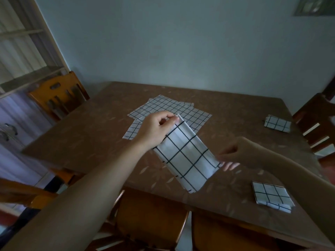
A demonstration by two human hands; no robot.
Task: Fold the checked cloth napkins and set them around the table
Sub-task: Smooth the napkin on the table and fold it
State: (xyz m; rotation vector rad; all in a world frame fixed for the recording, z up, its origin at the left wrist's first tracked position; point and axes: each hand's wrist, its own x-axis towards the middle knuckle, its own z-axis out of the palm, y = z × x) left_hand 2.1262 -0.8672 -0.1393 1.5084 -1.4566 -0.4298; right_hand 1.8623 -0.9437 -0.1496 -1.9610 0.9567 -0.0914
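table (101, 142): brown top with a pale leaf pattern, fills the middle of the view, set against a pale blue wall (181, 42).
chairs: a wooden chair (59, 96) at the far left corner, another chair (315, 124) at the right edge, two seats tucked under the near edge.
unfolded napkins (170, 107): a loose stack of white cloths with black checks, lying flat on the far middle of the table.
held napkin (186, 156): folded into a long strip, lifted above the near middle of the table, slanting from far left to near right.
left hand (154, 129): fingertips pinch the far upper end of the strip.
right hand (241, 153): blurred, fingers curled at the strip's right edge; whether it actually grips the cloth, cannot tell.
folded napkin, near right (272, 198): small square lying on the table by the near edge.
folded napkin, far right (277, 124): small square by the right edge, near the right chair.
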